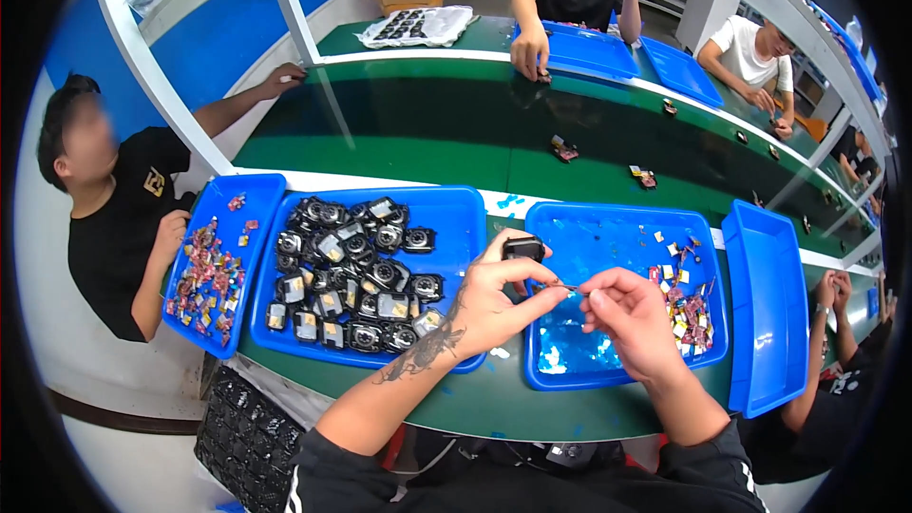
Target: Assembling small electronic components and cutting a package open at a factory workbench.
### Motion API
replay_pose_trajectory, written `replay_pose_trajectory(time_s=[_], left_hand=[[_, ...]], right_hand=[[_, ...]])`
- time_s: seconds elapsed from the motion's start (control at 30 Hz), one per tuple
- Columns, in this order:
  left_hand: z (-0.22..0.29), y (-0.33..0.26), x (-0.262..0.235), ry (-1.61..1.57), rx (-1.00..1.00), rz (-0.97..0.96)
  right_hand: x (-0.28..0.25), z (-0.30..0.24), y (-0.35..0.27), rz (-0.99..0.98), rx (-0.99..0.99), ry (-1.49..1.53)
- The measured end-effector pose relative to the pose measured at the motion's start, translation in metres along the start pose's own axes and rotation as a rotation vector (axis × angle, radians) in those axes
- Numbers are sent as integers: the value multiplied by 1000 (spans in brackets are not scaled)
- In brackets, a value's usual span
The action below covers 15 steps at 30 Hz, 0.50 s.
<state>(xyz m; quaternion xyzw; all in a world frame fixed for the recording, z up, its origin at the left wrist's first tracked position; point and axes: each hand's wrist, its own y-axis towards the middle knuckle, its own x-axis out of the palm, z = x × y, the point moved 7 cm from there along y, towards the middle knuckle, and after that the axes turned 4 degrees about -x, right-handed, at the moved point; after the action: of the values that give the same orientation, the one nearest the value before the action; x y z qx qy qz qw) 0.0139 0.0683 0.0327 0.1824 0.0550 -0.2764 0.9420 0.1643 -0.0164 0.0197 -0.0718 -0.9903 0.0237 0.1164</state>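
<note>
Beyond your bench point(465, 413), a belt point(399, 114) is stretching. One tray point(460, 220) is holding cases point(388, 274); rightward, your left hand point(489, 299) is cradling a black case point(523, 248) and pinching a thin piece point(568, 287); your right hand point(632, 318) is meeting it, grip unclear. You're seemingly working that piece; moving next calls for steadiness.

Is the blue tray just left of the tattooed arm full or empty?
Mostly full: black plastic casings cover most of the blue tray.
</note>
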Motion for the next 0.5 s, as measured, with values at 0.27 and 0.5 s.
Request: replay_pose_trajectory(time_s=[0.27, 0.5], left_hand=[[8, 2, 21, 97, 131, -183], [3, -1, 12, 15, 131, -139]], right_hand=[[-1, -32, 4, -80, -203, -414], [12, -27, 17, -42, -233, -380]])
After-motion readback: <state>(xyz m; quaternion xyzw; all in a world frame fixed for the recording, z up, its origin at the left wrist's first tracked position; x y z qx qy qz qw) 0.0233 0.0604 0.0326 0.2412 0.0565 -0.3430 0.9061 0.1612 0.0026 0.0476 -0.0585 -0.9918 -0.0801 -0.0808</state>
